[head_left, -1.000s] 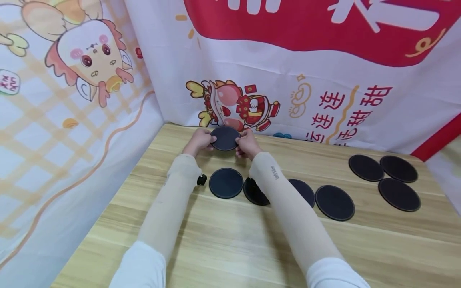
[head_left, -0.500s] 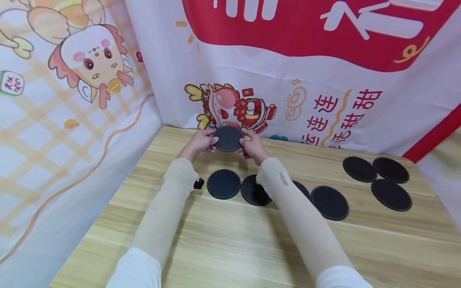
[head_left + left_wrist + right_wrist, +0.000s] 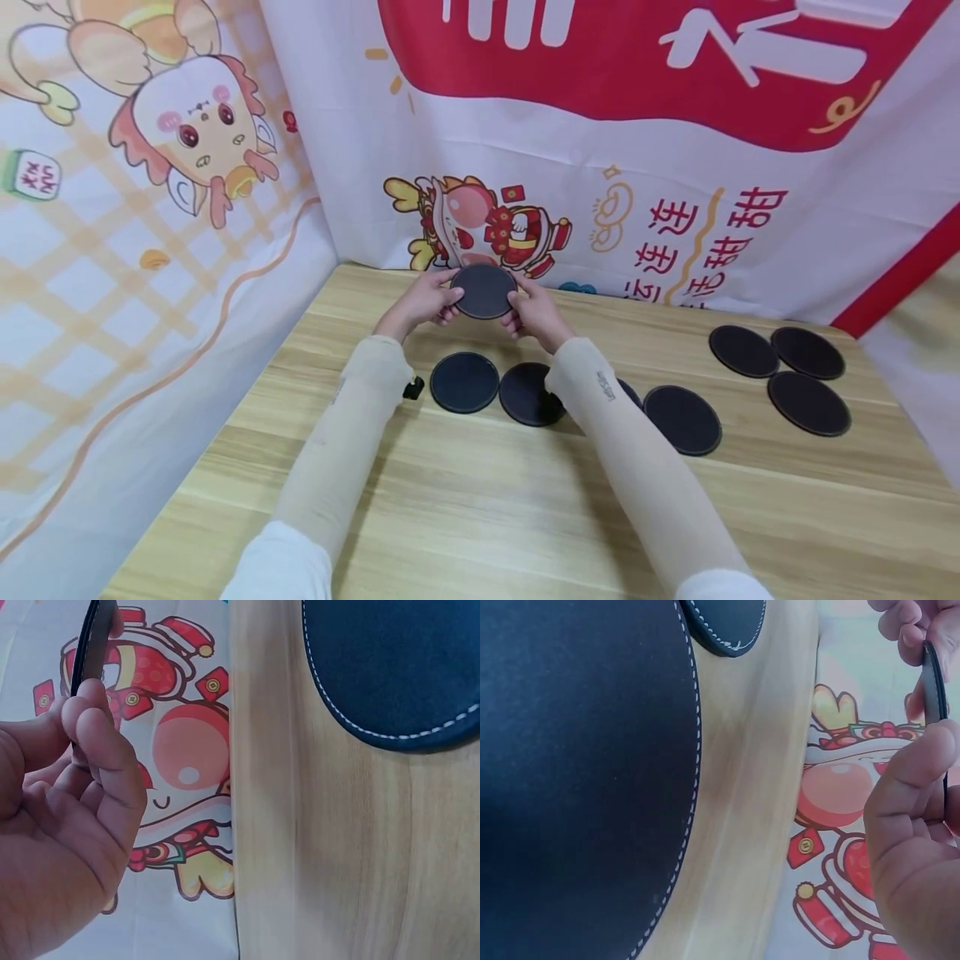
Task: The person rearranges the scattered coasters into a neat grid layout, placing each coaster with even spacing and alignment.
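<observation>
Between both hands a round black coaster (image 3: 484, 292) is held up near the back of the table, its face turned toward the head camera. My left hand (image 3: 427, 302) pinches its left edge between thumb and fingers; the left wrist view shows the coaster (image 3: 94, 645) edge-on and thin. On the opposite edge my right hand (image 3: 537, 312) pinches it the same way, thumb in front. Below them on the table lie a dark coaster (image 3: 464, 382) and a second coaster (image 3: 527, 394) side by side. White stitching runs round the rim of the lying coaster (image 3: 592, 750) in the right wrist view.
Further right in the row is another coaster (image 3: 682, 420), with one more partly under the right forearm. Three coasters (image 3: 808, 403) sit grouped at the right. A printed cloth (image 3: 585, 133) hangs along the wooden table's (image 3: 465, 500) back edge, another cloth (image 3: 187, 275) along its left.
Both hands have shifted slightly right with the coaster, which stays pinched between them. The head view has turned a little. The coasters lying on the table keep their arrangement.
</observation>
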Tool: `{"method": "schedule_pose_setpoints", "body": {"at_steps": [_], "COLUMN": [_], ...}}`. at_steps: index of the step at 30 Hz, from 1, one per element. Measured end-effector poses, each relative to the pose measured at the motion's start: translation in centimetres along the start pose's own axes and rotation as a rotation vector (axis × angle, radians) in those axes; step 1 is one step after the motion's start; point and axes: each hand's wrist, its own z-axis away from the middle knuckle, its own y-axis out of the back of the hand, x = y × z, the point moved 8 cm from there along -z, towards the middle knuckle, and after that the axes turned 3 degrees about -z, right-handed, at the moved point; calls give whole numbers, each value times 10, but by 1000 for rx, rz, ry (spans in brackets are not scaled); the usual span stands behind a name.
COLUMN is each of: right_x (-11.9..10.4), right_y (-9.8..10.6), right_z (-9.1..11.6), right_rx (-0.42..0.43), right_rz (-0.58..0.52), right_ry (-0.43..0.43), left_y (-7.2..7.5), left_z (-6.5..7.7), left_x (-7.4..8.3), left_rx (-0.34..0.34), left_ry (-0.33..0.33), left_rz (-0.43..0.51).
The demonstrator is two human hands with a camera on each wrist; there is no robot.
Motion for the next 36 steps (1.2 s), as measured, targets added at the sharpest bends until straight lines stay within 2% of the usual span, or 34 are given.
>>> {"method": "schedule_pose_setpoints", "body": {"at_steps": [5,11,20,29,36], "right_x": [-2,-5,-6,-11,-7], "right_y": [0,0,1,0,-3], "right_z": [14,29,44,65,82], "right_rx": [-32,-35,-24,-11,-19], "right_rz": [-9,2,6,5,-15], "right_ry": [10,47,84,100,105], "left_y": [-4,-10,-16,-19,-25], "left_z": [10,20,36,54,67], "left_x": [9,11,17,25,21], "left_rx": [-4,-12,26,85,126], "left_ry": [-36,-63,-87,-66,-59], "left_rz": [-6,-8,21,15,-27]}}
